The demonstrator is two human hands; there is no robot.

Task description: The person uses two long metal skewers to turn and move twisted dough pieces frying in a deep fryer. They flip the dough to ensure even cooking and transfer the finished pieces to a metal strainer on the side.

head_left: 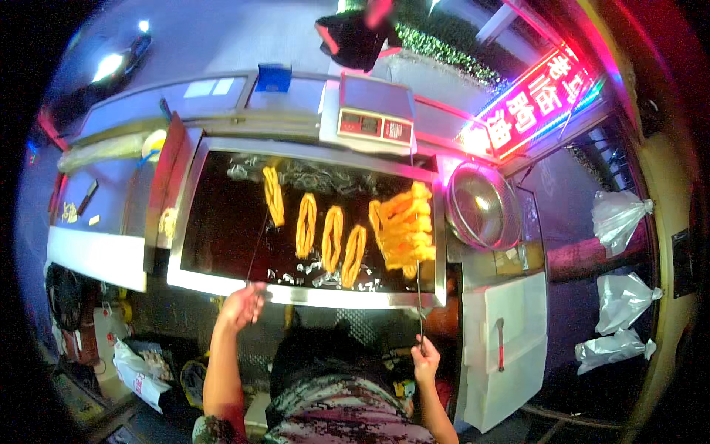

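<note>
A wide rectangular fryer (pixel 325 297) of dark oil with a metal rim lies in front of me. Several golden fried dough sticks (pixel 333 238), each a long loop, float apart in its middle. My left hand (pixel 242 305), at the near rim, is closed on a long thin rod (pixel 258 248) that slants over the oil toward the leftmost dough stick (pixel 274 196). Below the rim on the right, my right hand (pixel 425 357) grips a second thin rod (pixel 420 300). It reaches up to a stacked row of fried dough sticks (pixel 405 228) at the fryer's right end.
Right of the fryer sit a round wire strainer (pixel 483 206) and a white box (pixel 506 340) with a red-handled tool (pixel 501 346). A scale (pixel 375 111) stands behind. Plastic bags (pixel 621 303) hang far right. Across the counter is a person (pixel 353 41). White board (pixel 100 255) at left.
</note>
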